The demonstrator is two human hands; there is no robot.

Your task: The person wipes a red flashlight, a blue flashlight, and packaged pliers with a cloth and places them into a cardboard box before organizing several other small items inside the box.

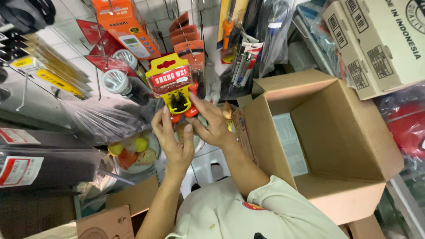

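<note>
Both of my hands are raised in front of a wire display wall [177, 17] hung with packaged tools. My left hand [173, 140] is in a closed grip on the lower edge of a carded tool pack [173, 84]: a yellow card with a red label band, holding an orange and black item. The thumb lies along the left side of the pack. My right hand [211, 124] is also in a closed grip on the same pack, fingers wrapped over its lower right corner. The pack stands upright, just below a row of orange carded packs [188, 42] that hang on the wall.

An open cardboard box [336, 146] sits to the right of my right forearm, a printed sheet [291, 144] lying inside it. A clear bag of coloured pieces [133, 152] lies left of my left wrist.
</note>
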